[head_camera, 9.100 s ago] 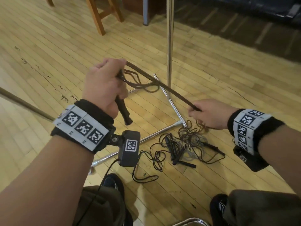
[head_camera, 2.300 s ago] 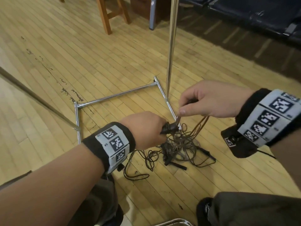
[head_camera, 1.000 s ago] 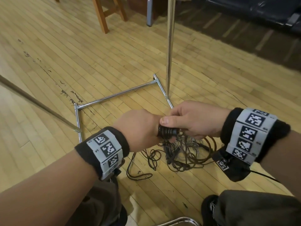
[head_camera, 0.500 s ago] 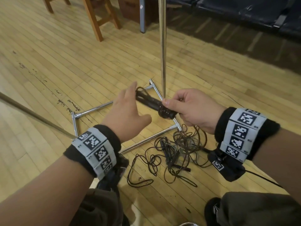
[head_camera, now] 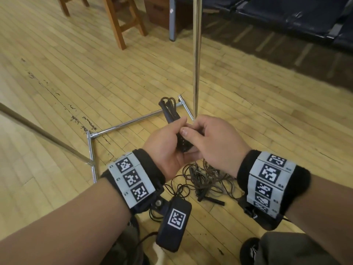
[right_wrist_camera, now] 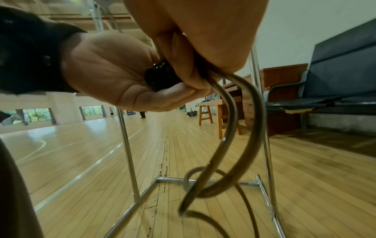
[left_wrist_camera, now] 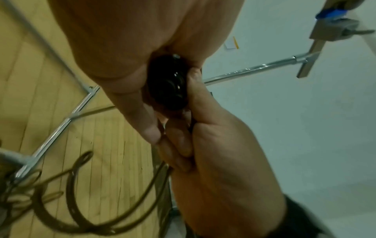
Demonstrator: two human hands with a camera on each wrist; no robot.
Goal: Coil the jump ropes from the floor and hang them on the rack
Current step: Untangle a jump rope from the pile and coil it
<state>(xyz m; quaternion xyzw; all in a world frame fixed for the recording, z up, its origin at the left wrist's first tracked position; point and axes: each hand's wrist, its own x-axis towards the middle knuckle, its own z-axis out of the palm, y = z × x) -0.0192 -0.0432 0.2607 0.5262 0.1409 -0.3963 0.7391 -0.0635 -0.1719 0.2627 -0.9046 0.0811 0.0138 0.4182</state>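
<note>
I pinch the black ribbed rope handles (head_camera: 183,144) with both grips, left hand (head_camera: 166,148) and right hand (head_camera: 214,144), so the brown coils stay together; tangled ropes (head_camera: 202,180) wait at 6 o'clock.

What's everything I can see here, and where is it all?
Coiled brown jump rope with black handles: one, held between both hands above the floor.
Tangled pile of thin brown jump ropes with black handles: count unclear, on the floor below the hands.
Chrome metal rack frame: one, silver, base bars on the floor, upright pole behind the hands.
Light wooden plank floor: underneath everything.
Brown wooden stool: one plainly seen, far left.
Dark padded bench seats: far right, count unclear.
Marker-printed black wristbands: two, one on each wrist.
Left hand: grips the handles.
Right hand: pinches handles and rope.
</note>
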